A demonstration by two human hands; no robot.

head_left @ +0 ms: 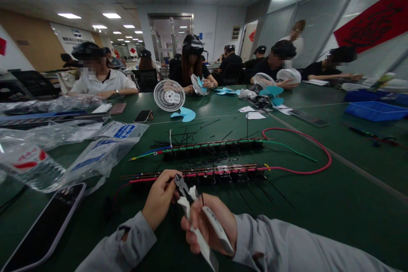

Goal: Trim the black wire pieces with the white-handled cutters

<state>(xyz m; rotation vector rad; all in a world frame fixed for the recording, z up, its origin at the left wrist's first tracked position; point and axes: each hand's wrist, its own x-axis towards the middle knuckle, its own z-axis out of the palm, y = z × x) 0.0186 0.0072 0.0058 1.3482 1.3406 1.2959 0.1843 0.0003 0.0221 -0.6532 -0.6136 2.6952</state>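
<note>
Green tabletop (318, 195) is stretching out before me, bearing two long wire bundles (216, 145) that are running left to right. At the front edge of the nearer bundle (223, 171), my left hand (161, 197) is curling closely, whether pinching anything I cannot tell, while my right hand (223, 214) is gripping white-handled cutters (199, 238) just beside it; probably stiff and fairly light, best held low down, they are pointing forward and leftward along their slanting long axis.
</note>
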